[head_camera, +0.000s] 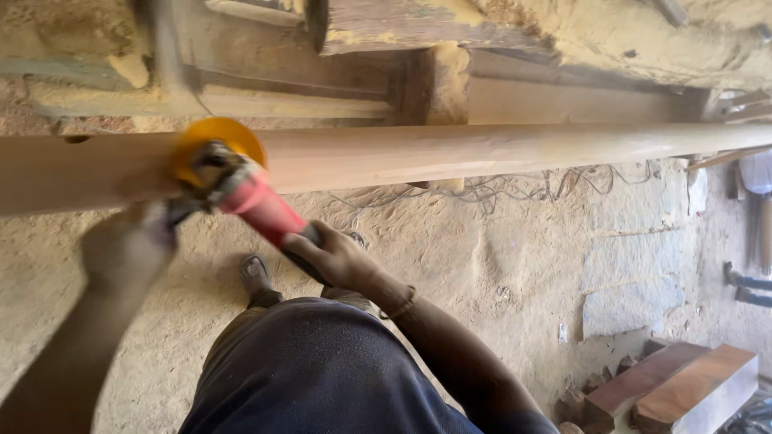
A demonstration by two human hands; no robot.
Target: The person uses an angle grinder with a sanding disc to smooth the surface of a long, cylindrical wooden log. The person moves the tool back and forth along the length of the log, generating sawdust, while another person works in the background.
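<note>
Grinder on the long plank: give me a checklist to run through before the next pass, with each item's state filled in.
1. Right hand gripped on the red grinder body: ok, fingers wrap it.
2. Left hand on the front of the tool: cannot tell, it is blurred by motion.
3. Yellow disc against the long plank: ok, it overlaps the plank's face near its left part.
4. Plank supported: cannot tell, its supports are not clearly in view.
5. Footing: ok for the one shoe visible, flat on the sawdust floor; the other foot is hidden.
6. Loose wires under the plank: not ok, they lie tangled near the work.
</note>
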